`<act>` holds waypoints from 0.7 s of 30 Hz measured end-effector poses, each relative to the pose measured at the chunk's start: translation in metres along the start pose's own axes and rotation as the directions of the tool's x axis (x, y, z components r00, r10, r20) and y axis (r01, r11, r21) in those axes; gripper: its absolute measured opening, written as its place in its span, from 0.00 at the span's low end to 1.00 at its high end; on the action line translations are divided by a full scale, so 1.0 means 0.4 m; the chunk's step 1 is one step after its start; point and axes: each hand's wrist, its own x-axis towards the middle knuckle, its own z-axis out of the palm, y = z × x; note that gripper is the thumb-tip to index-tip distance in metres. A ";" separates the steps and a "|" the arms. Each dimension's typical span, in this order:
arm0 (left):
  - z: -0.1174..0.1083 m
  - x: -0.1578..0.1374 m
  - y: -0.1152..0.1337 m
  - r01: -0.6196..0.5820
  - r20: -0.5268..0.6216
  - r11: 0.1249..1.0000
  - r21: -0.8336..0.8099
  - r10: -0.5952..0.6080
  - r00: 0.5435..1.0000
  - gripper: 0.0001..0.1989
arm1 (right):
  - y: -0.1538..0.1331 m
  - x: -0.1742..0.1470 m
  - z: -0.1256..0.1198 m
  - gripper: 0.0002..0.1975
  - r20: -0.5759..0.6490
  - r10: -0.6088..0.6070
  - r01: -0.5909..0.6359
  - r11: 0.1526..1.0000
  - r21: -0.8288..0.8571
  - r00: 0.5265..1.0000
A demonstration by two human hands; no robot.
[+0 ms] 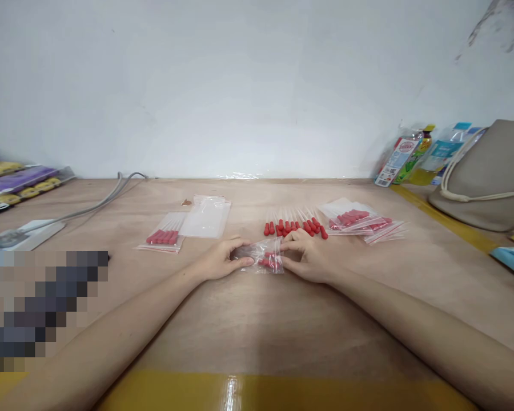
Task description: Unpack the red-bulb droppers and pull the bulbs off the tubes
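Observation:
A small clear zip bag [251, 266] with a few red-bulbed droppers inside lies between my hands, low over the table. My left hand [223, 260] pinches its left end with thumb and fingers. At the other end, where the red bulbs show, my right hand [309, 258] grips the edge. Just beyond the right hand, several loose droppers [292, 226] lie side by side, red bulbs towards me and clear stems pointing away. To the left rest a filled bag of droppers [163, 235] and flat clear bags [205, 217] in a stack.
Filled dropper bags [355, 220] are piled at the right. Farther right stand a drink carton [397, 162], bottles [439, 157] and a beige bag [488, 165]. A grey cable [89, 204] and packs of yellow and purple items [23, 182] occupy the left. A white wall closes the back.

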 end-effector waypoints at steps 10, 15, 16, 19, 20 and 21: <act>0.001 0.002 0.010 -0.033 -0.034 0.999 0.042 0.035 0.999 0.17 | -0.034 0.019 -0.007 0.08 0.189 0.040 -0.048 0.998 0.039 0.981; 0.002 0.000 0.007 -0.023 -0.025 0.999 0.023 0.024 0.999 0.18 | -0.014 0.014 0.010 0.09 0.120 0.132 -0.144 0.985 0.095 0.984; 0.002 -0.001 0.007 -0.014 -0.026 1.000 0.020 0.015 1.000 0.19 | -0.008 0.013 0.009 0.10 0.099 0.155 -0.166 0.979 0.117 0.983; 0.002 -0.002 0.005 0.004 -0.031 1.000 0.017 -0.003 1.000 0.19 | 0.012 0.015 -0.019 0.10 0.086 0.222 -0.237 0.938 0.252 0.971; 0.003 -0.002 0.005 0.005 -0.033 1.000 0.016 -0.004 0.999 0.19 | 0.019 0.019 -0.037 0.11 0.105 0.240 -0.261 0.912 0.317 0.965; 0.003 -0.002 0.005 0.005 -0.036 1.000 0.013 -0.004 0.999 0.19 | 0.026 0.024 -0.060 0.11 0.130 0.255 -0.286 0.880 0.380 0.958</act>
